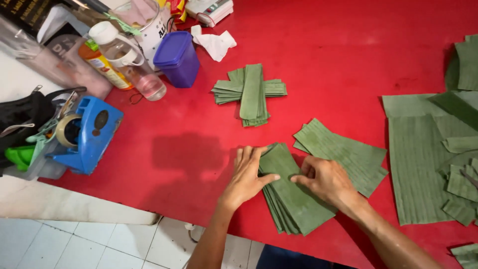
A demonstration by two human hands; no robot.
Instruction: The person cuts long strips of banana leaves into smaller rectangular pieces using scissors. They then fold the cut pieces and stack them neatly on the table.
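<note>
Both of my hands rest on a stack of folded green leaf strips (294, 199) near the front edge of the red table (323, 60). My left hand (247, 175) lies flat against the stack's left side, its thumb on the top strip. My right hand (326, 180) presses its fingertips on the top strip from the right. A second pile of wider leaf pieces (343, 152) sits just behind the right hand. Farther back lies a crossed bundle of folded strips (251, 92).
Large leaf sheets and cut scraps (428, 159) cover the table's right side. At left stand a blue tape dispenser (87, 134), a purple lidded box (178, 57), a clear bottle (132, 60), an orange bottle (102, 64) and crumpled white paper (215, 42). White floor tiles (89, 244) show below.
</note>
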